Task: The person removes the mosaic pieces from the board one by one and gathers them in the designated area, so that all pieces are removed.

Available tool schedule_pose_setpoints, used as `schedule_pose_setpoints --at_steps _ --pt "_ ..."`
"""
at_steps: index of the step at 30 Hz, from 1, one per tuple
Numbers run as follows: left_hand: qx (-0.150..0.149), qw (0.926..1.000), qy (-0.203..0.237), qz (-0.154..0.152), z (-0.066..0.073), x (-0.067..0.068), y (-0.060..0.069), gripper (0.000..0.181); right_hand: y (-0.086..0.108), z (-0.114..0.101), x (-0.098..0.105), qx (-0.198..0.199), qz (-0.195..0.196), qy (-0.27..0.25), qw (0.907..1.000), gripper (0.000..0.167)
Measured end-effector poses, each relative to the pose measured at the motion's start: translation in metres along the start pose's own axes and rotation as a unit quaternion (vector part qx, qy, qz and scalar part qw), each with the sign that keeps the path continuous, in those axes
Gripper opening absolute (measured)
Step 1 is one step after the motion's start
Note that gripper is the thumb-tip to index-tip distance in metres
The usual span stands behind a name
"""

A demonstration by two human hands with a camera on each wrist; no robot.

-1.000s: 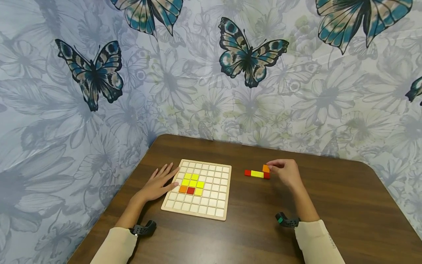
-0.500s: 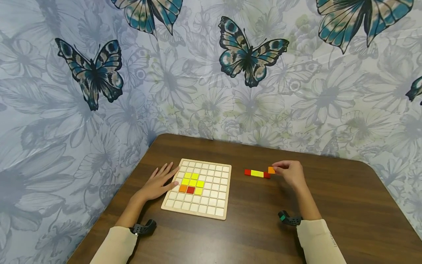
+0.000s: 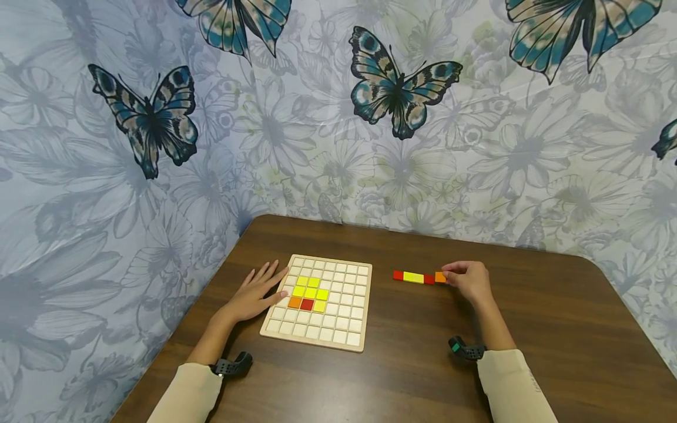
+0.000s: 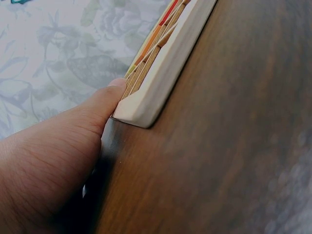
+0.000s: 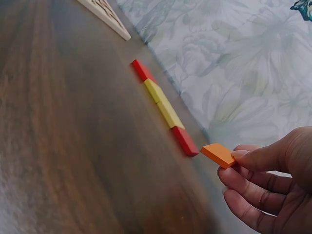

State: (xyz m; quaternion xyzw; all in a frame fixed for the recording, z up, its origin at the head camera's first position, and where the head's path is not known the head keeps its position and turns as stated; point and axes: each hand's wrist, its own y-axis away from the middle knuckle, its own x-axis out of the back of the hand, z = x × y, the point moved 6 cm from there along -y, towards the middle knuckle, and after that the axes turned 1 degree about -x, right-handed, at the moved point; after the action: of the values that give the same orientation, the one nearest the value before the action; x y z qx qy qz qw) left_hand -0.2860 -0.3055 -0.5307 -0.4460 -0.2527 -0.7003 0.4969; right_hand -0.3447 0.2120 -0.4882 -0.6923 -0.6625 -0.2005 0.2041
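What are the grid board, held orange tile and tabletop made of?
Grid board: probably wood, matte; natural pale tone.
Held orange tile: smooth painted wood or possibly plastic; even colour, crisp edges.
Tabletop: wood or wood-look laminate, slight sheen; streaky grain, soft reflection.

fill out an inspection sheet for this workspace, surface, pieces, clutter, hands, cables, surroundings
surface: brown wood-grain table
board: gridded, bearing eight tiles, six yellow, one red, one orange
row: two red, two yellow tiles on the table, right of the board; reds at the ends
held tile: orange, just beyond the row's right end
clutter: nothing seen
left hand: touches the board's left edge
right hand: pinches the held tile
cables: nothing seen
surroundings: butterfly-patterned wall covering behind the table
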Motion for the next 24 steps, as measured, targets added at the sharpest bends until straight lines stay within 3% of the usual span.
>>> schedule_pose_setpoints --at_steps 24 --pt "0.001 1.0 0.0 -0.004 -0.004 -0.0026 -0.0021 0.072 -0.0014 0.0072 -0.008 0.02 0.022 0.065 0.9975 0.01"
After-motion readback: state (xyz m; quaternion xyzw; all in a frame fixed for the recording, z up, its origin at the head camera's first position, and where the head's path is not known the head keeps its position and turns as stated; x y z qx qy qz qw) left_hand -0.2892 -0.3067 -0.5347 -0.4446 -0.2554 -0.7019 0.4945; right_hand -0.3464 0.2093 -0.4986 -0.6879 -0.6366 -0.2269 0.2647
